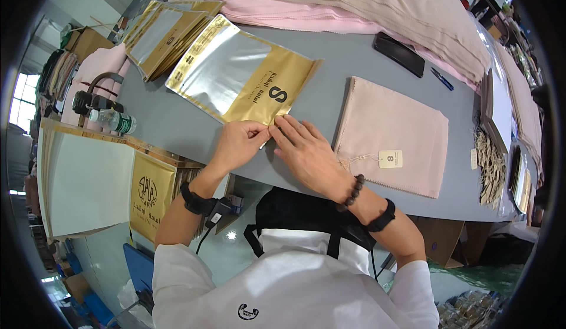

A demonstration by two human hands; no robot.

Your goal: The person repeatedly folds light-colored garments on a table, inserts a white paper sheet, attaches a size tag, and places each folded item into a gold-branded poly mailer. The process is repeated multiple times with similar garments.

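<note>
A gold plastic packaging bag [295, 72] with a clear silver window lies flat and slanted on the grey table. My left hand [239, 143] pinches its near corner between thumb and fingers. Beside it, my right hand [306, 152] reaches over with fingers stretched out, the fingertips resting at that same corner. To the right is a folded pale pink cloth [392, 122] with a stitched edge. A small cream hang tag [390, 159] on a string lies on the cloth, close to my right wrist.
A stack of similar gold bags [171, 40] sits at the far left. Piled beige and pink fabric [354, 2] covers the far edge. A black phone [399, 55] and a blue pen [442, 78] lie far right; tan tassels [489, 167] hang nearby. A water bottle [112, 121] lies at left.
</note>
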